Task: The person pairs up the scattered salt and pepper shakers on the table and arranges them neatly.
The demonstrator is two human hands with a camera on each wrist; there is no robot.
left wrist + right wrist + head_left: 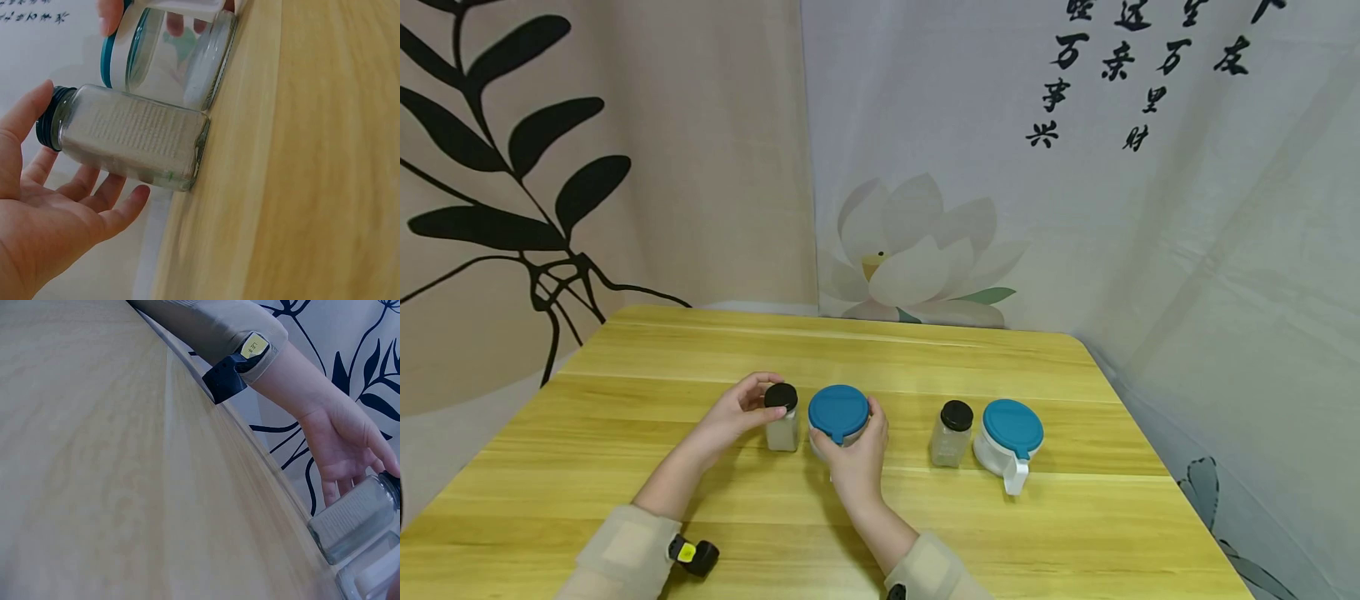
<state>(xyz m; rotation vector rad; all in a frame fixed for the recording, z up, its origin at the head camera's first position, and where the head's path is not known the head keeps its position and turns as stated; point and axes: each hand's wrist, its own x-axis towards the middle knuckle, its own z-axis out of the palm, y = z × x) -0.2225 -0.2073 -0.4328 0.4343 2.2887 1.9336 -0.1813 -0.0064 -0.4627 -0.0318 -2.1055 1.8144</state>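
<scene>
In the head view my left hand holds a square glass spice jar by its black lid, thumb in front and fingers behind. The left wrist view shows the thumb against the lid of this spice jar, the other fingers spread along its far side. Just to its right, my right hand grips a round seasoning jar with a blue lid, thumb and fingers on opposite sides. Both jars stand upright, side by side. The clear glass body of the seasoning jar shows close beside the spice jar.
On the right of the wooden table stands a similar pair: a black-lidded spice jar and a blue-lidded seasoning jar with a white handle towards me. A printed cloth backdrop hangs behind the table's far edge.
</scene>
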